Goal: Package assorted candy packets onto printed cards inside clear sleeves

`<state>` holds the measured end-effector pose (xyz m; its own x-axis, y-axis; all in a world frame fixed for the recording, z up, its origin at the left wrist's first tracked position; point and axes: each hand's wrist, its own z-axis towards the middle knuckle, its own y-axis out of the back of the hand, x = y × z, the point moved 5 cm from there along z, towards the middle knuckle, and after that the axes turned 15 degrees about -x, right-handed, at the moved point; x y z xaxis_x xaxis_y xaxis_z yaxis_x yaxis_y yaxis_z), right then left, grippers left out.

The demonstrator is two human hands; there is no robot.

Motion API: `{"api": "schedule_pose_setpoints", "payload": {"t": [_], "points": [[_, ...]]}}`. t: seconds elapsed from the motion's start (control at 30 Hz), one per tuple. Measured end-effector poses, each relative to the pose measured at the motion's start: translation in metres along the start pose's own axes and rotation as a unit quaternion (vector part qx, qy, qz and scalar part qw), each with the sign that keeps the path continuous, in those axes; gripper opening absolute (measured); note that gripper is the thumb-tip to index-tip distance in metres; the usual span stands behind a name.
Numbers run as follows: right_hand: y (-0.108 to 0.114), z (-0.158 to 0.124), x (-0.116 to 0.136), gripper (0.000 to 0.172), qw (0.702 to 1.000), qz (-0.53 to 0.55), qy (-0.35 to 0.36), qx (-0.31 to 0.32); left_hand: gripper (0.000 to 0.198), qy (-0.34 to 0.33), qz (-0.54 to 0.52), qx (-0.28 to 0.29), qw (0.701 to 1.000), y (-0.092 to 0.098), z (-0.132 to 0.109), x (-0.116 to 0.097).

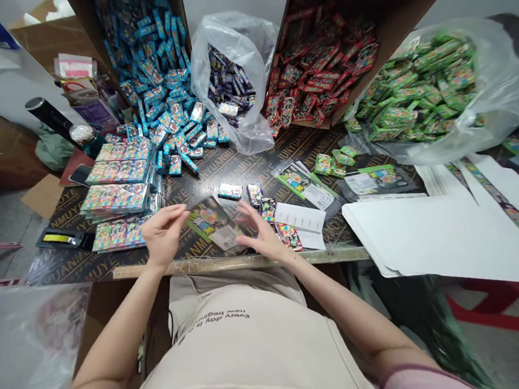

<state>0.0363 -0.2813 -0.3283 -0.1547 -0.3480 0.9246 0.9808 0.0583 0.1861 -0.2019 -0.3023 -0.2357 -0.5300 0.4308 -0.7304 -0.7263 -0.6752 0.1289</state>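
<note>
Mid-handling: pinching glossy green printed card [212, 223] in left grip [163, 234]; right grip [263, 232] spread open just beside, over black lettered desk [243, 167].

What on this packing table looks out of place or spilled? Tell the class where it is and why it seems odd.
Blue packets spill from the tilted cardboard box onto the black printed mat. They lie scattered and jumbled, unlike the neat stacks of flat packs to their left.

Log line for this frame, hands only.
left hand: grips clear plastic sleeve | right hand: touches its edge | nearby: white printed leaflet
</note>
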Motion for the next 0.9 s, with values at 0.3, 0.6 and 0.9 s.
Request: {"api": "schedule_pose_setpoints", "payload": {"t": [0.3, 0.6, 0.9], "points": [[-0.012, 0.101, -0.043, 0.062, 0.928, -0.363, 0.078, -0.004, 0.033, 0.208, 0.222, -0.058, 0.951, 0.064, -0.050, 0.080], [-0.027, 0.090, -0.009, 0.027, 0.966, -0.205, 0.060, 0.148, 0.041, 0.014, 0.125, 0.116, 0.985, -0.004, -0.042, 0.039], [-0.012, 0.051, 0.034, 0.103, 0.973, -0.131, 0.166, 0.091, 0.039, 0.481, -0.140, 0.212, 0.839, -0.072, -0.077, 0.043]]}}
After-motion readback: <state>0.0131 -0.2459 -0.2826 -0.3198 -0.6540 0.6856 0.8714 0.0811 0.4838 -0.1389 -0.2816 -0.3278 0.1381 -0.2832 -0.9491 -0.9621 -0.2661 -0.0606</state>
